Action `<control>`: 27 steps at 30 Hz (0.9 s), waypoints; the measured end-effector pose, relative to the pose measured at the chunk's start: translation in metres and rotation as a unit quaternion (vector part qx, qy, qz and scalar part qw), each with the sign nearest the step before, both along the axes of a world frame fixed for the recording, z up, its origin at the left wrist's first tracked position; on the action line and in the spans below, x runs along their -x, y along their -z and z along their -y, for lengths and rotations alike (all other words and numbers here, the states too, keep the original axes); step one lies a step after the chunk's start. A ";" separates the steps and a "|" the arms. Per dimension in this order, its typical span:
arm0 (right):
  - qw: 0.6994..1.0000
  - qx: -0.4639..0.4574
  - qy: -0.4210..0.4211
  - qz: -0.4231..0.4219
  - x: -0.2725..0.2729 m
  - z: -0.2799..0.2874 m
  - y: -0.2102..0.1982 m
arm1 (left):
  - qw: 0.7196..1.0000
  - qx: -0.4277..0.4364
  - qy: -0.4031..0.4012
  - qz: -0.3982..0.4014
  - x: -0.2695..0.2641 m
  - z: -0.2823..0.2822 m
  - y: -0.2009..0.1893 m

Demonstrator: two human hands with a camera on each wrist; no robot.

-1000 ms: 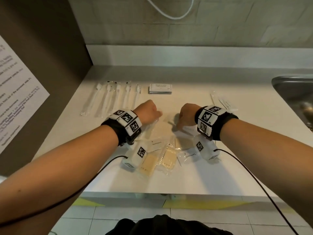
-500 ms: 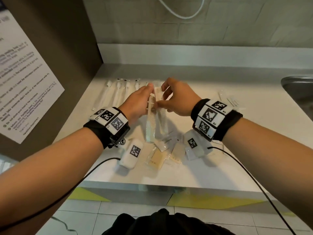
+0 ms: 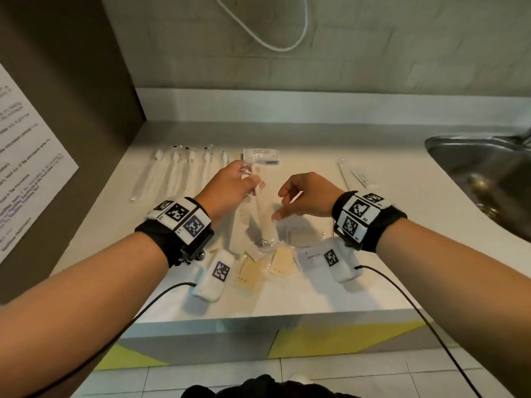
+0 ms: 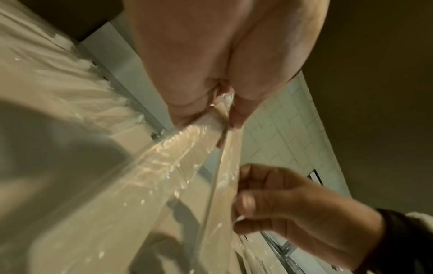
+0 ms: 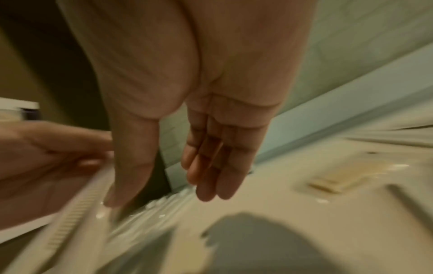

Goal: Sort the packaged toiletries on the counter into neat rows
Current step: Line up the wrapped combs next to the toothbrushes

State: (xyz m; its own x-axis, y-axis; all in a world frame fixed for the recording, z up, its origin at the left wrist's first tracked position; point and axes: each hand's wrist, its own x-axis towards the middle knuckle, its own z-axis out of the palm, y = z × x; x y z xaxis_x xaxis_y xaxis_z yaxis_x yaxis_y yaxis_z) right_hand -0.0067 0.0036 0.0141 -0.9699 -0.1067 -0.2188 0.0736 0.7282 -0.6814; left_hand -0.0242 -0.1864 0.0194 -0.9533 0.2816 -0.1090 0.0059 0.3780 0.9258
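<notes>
Combs [image 3: 253, 208] pinched by left hand [image 3: 227, 188].

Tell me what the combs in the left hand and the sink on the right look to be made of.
Combs: likely cream plastic, in clear glossy film wrappers that crinkle and glint, held by the left hand. Sink: looks like brushed stainless steel, grey with soft reflections.
</notes>
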 end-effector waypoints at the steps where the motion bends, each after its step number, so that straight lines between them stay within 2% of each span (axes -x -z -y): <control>1: 1.000 -0.004 0.015 0.008 0.000 -0.016 0.003 | 1.000 -0.005 0.005 -0.004 0.000 -0.005 -0.003; 7: 0.986 -0.110 0.121 -0.042 -0.004 -0.097 0.018 | 0.999 -0.038 0.008 -0.009 0.000 -0.044 -0.010; 9: 0.981 -0.140 0.127 -0.044 -0.001 -0.116 0.020 | 0.999 -0.040 0.003 -0.017 0.003 -0.056 -0.010; 12: 0.979 -0.168 0.115 -0.004 0.007 -0.135 0.022 | 0.999 -0.043 0.002 -0.018 0.008 -0.075 -0.009; 21: 0.970 -0.201 0.132 0.044 0.041 -0.148 0.033 | 1.000 0.018 -0.022 0.010 0.014 -0.108 -0.002; 27: 0.972 -0.180 0.142 0.058 0.055 -0.151 0.034 | 0.996 -0.025 -0.042 0.074 0.020 -0.124 0.004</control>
State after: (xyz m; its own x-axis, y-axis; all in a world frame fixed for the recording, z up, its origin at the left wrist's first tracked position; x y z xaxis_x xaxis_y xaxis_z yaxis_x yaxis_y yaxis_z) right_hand -0.0621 0.1544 -0.0196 -0.9159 0.2645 -0.3020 0.3668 0.8572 -0.3615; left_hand -0.0439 -0.0625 0.0153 -0.9482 0.2094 -0.2390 -0.1629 0.3256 0.9314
